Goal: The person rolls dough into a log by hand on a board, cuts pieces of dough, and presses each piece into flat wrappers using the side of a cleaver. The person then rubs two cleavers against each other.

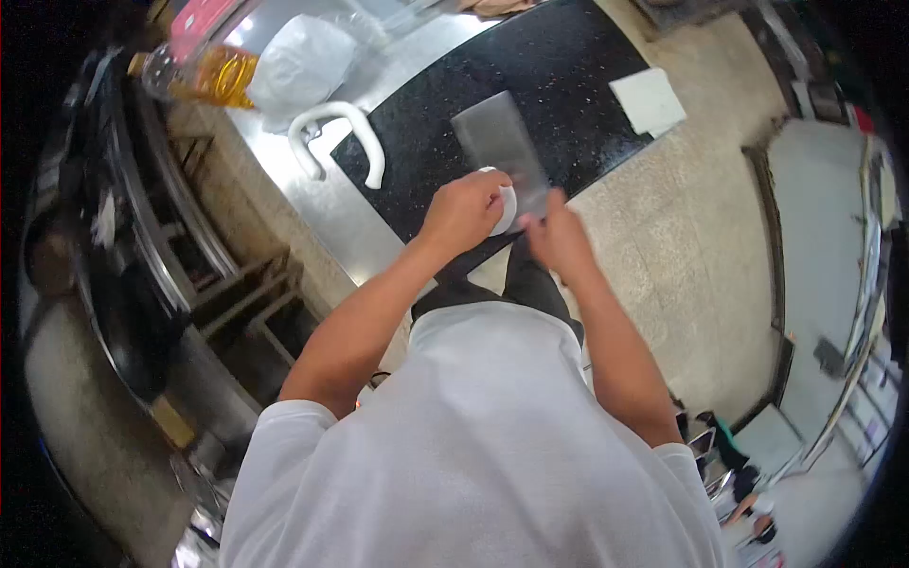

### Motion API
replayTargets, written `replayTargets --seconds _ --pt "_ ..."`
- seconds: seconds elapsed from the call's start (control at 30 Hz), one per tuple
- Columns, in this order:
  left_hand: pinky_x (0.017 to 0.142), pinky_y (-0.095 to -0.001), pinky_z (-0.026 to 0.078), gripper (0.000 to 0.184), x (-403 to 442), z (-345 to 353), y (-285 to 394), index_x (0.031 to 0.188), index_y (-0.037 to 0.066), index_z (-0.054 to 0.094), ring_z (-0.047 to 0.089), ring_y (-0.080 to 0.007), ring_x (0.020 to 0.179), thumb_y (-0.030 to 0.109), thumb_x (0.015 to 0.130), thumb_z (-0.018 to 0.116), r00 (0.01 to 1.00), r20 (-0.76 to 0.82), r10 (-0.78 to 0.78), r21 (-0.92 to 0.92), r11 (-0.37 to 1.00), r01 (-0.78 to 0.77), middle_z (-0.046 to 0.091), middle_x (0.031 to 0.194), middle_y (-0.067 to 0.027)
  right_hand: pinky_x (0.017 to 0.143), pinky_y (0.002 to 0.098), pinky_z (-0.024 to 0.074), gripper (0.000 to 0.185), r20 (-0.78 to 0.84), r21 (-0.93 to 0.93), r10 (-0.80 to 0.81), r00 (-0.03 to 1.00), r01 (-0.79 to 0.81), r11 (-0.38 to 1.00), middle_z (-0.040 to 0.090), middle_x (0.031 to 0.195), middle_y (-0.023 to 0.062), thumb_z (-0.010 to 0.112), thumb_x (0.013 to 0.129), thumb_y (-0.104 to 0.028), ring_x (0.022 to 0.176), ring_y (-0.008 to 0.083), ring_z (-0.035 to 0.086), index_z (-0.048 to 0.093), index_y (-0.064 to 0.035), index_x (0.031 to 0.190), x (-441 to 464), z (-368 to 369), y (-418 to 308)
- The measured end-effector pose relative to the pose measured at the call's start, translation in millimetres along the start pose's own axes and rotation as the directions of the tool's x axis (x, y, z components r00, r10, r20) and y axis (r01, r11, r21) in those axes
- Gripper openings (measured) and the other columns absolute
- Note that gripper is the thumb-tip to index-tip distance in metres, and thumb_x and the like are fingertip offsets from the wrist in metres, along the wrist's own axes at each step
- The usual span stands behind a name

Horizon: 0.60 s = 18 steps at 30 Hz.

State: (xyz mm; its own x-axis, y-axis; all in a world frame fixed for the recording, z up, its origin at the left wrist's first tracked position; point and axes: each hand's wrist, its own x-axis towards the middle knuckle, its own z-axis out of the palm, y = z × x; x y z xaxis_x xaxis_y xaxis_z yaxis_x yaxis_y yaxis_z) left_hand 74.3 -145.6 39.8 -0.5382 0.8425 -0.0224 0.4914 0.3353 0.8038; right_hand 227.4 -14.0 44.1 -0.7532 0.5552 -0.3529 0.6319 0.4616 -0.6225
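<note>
White shirt (469, 417) is nearest; left hand (461, 213) pinches a white disc (507, 210), right hand (563, 241) grips a clear sheet (497, 137) above black counter (417, 114).

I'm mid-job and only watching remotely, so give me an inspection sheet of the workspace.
Surface: black top with pale specks, on metal table.
Job's things: translucent sheet or bag, blurred; white round piece.
Clutter: white curved tube, white square item at right edge, bottle of amber liquid, white bag.
Hands: left hand grips round piece; right hand at sheet's near end, grip unclear.
Cables: thin dark loop by left forearm, cable or not unclear.
Surroundings: tiled floor; person in background.
</note>
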Motion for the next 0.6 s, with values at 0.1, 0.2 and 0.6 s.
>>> replayTargets --seconds 0.1,0.2,0.6 --pt "0.072 -0.037 0.057 0.025 -16 -22 12 0.113 0.003 0.069 0.071 -0.029 0.081 0.008 0.088 0.07 0.976 -0.181 -0.123 -0.19 0.978 0.088 0.072 0.098 -0.0126 0.07 0.0594 0.0527 0.037 0.221 -0.035 -0.084 0.972 0.094 0.995 0.067 0.084 0.0319 0.07 0.089 -0.022 0.079 0.0508 0.067 0.047 0.0013 0.107 -16 13 -11" --pt "0.076 -0.0372 0.058 0.025 -41 -35 6 0.113 0.001 0.069 0.072 -0.0288 0.087 0.01 0.09 0.069 0.851 -0.319 -0.416 -0.27 0.901 0.339 0.072 0.103 -0.0149 0.075 0.0585 0.0526 0.037 0.394 -0.005 -0.176 0.902 0.194 0.981 0.067 0.089 0.0325 0.069 0.091 -0.022 0.086 0.05 0.067 0.048 0.0021 0.108 -12 -3 1" --pt "0.11 -0.0492 0.042 0.026 26 48 95 0.114 0.009 0.073 0.063 -0.0293 0.119 0.021 0.091 0.07 0.998 -0.002 0.07 0.356 0.932 -0.064 0.071 0.117 -0.0097 0.079 0.046 0.0531 0.039 0.603 0.098 -0.3 0.74 0.304 0.948 0.07 0.096 0.0262 0.076 0.085 -0.024 0.09 0.0417 0.069 0.062 0.0016 0.111 32 -134 71"
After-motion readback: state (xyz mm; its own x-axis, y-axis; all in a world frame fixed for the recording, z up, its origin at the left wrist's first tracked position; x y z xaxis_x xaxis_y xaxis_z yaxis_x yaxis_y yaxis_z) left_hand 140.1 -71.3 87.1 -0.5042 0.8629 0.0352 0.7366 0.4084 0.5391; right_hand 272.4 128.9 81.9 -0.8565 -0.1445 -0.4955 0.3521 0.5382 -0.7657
